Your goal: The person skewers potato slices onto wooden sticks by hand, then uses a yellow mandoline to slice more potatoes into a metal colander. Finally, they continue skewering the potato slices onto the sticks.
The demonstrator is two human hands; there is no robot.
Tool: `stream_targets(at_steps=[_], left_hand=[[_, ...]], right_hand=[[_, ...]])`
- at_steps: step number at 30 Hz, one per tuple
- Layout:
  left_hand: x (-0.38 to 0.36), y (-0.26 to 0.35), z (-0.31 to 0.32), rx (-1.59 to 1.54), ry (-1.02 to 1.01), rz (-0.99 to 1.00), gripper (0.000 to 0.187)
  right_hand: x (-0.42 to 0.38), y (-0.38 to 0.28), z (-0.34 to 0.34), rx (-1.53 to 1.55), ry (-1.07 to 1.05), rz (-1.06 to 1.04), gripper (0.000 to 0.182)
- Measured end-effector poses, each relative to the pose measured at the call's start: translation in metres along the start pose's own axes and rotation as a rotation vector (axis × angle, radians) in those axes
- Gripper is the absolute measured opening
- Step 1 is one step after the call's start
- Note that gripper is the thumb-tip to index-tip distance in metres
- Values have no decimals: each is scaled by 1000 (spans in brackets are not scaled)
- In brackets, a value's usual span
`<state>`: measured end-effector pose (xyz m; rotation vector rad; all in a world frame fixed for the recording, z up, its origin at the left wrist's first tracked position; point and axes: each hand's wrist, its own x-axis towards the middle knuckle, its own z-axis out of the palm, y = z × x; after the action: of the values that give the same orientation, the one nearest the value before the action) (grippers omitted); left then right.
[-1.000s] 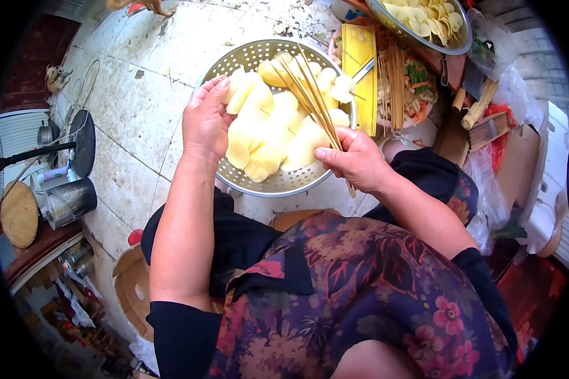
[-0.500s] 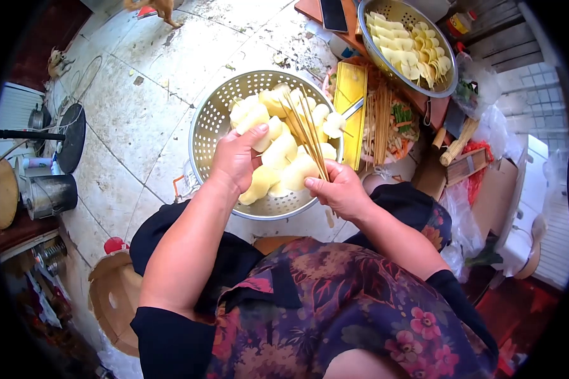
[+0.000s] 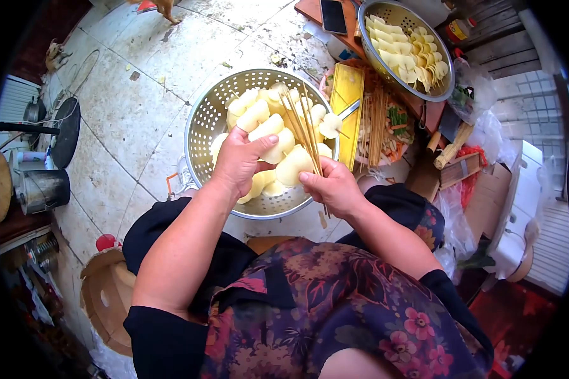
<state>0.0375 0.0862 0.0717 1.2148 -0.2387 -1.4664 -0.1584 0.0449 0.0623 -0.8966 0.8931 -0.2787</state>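
Note:
A perforated metal colander (image 3: 202, 117) sits between my knees with pale yellow potato slices (image 3: 253, 114) in it, some threaded on sticks. Over its near side, my left hand (image 3: 240, 161) is closed with thumb and fingers around some potato slices. My right hand (image 3: 334, 189) grips a bundle of thin bamboo skewers (image 3: 308, 129) that point up and away across the colander. Its thumb also presses the edge of a broad potato slice (image 3: 293, 167) between the two hands. The fingertips under the slices are hidden.
At the upper right a second colander (image 3: 446, 85) holds rows of skewered slices, beside a phone (image 3: 333, 16). A yellow slicer board (image 3: 346, 104) and more skewers (image 3: 378, 123) lie over a tray of chopped vegetables (image 3: 399, 136). A cardboard box (image 3: 101, 297) stands at left; a dog (image 3: 165, 9) is beyond.
The broad slice by my right thumb has turned to show more of its face, and my hands are slightly closer together. The whole view has shifted a little.

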Motion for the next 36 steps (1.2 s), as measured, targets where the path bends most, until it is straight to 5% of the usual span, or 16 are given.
stream_targets(at_steps=[11, 28, 36], left_hand=[[6, -8, -6, 99, 29, -25, 59], [15, 5, -40, 225, 195, -24, 54], [29, 13, -87, 769, 325, 51, 46]], right_hand=[[5, 2, -8, 63, -14, 19, 16], [58, -39, -71, -259, 363, -3, 13], [74, -13, -98, -730, 636, -183, 24]])
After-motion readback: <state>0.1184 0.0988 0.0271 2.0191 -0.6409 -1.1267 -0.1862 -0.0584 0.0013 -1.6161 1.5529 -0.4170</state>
